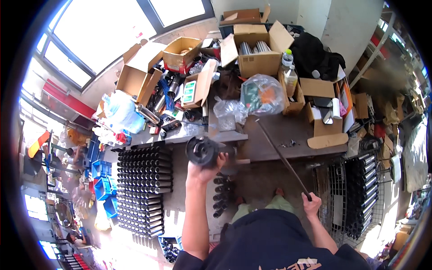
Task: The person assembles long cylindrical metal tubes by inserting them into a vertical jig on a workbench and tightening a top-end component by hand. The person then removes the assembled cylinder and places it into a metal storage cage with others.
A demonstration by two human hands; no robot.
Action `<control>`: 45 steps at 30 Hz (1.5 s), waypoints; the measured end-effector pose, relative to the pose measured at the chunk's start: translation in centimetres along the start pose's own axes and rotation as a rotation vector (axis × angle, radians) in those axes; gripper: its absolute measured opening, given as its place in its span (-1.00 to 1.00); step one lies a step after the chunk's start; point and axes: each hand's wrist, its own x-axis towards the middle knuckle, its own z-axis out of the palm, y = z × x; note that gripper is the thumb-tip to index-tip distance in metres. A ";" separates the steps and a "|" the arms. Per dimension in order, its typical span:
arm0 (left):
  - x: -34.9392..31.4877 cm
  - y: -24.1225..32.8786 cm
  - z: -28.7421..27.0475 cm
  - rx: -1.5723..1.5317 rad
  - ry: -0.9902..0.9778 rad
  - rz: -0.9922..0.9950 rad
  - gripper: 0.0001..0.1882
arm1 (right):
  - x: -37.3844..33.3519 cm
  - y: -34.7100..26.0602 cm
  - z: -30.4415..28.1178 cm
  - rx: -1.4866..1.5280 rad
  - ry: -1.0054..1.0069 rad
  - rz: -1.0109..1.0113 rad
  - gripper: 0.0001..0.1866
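My left hand is raised in front of the bench and wrapped round a black cylindrical part. Its round, hollow end faces up towards me, and its far end is smeared by motion. In a closed fist, my right hand grips the lower end of a long thin metal rod. The rod slants up and to the left, its small tip over the dark bench top. The black part and the rod are apart.
Stacked black tubes stand left of me, with blue crates beyond. A wire cage with more tubes is at my right. Open cardboard boxes, plastic bags and loose metal parts crowd the bench's back. More black parts stand by my feet.
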 end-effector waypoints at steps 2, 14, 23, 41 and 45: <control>1.7 1.4 1.5 -0.004 0.036 -0.083 -0.59 | 3.4 -1.7 -0.1 0.012 -0.024 -0.089 -0.56; 6.7 0.2 3.5 -0.002 -0.026 0.243 -0.33 | 20.9 -7.8 -3.8 -0.129 0.205 -0.634 -0.40; 4.5 -1.7 8.1 0.054 0.118 0.257 -0.58 | 24.8 -7.9 -4.3 -0.015 0.247 -0.636 -0.49; 6.1 -0.4 9.3 -0.461 0.355 0.024 -0.30 | 36.2 -16.0 4.9 0.007 0.302 -0.581 -0.65; 6.7 -0.7 7.0 -0.292 0.239 0.109 -0.32 | 33.3 -10.5 -0.4 0.067 0.421 -0.514 -0.68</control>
